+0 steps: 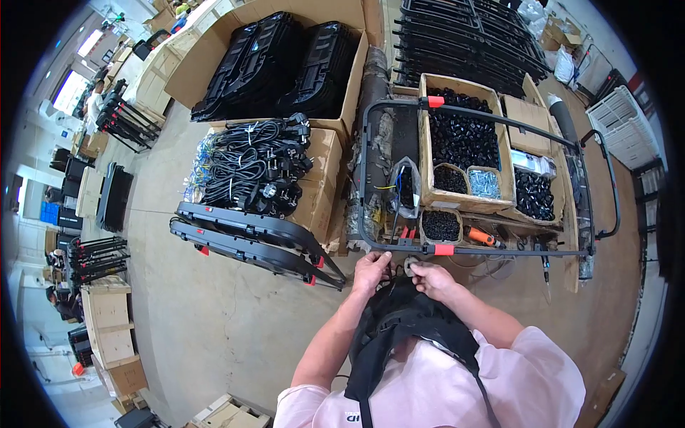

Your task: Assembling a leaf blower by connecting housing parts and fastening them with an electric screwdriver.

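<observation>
Workbench (571, 267) clutter (parts boxes (460, 139)) — black tube frame (499, 251)

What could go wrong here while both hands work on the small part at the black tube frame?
1. The left hand and right hand pinch a small grey part over the floor; it could slip and be lost.
2. The black tube frame lies loosely across open boxes of small black parts; pushing it might shift it or spill them.
</observation>
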Demonstrator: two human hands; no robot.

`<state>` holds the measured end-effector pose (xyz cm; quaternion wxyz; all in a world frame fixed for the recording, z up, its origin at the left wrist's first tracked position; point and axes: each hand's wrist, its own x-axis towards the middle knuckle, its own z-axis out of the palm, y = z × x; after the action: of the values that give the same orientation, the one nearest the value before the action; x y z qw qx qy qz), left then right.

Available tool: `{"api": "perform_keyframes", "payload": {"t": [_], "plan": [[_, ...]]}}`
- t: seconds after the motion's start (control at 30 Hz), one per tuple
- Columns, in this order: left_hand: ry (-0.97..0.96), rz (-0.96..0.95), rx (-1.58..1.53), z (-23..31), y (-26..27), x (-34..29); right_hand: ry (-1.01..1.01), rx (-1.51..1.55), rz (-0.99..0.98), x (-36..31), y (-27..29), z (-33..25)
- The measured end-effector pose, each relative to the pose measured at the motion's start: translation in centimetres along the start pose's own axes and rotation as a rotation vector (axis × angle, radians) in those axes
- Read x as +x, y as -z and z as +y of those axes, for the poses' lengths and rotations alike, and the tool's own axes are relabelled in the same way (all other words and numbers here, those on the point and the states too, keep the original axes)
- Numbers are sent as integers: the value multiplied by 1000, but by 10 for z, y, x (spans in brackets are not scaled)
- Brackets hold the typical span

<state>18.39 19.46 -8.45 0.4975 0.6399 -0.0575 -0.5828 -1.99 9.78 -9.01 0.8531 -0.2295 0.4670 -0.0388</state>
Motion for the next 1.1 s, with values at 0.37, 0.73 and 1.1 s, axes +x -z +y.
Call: {"api": "perform_keyframes", "payload": {"t": [0.37,0.73,1.1], "plan": [[55,-13,34,-3,8,9,145,-19,8,53,-42,4],[-6,-78,4,4,3,-4,123,3,-82,39,-43,0],[-337,124,346,-29,16,-15,817,-1655,-8,-25,-102,-70]]}}
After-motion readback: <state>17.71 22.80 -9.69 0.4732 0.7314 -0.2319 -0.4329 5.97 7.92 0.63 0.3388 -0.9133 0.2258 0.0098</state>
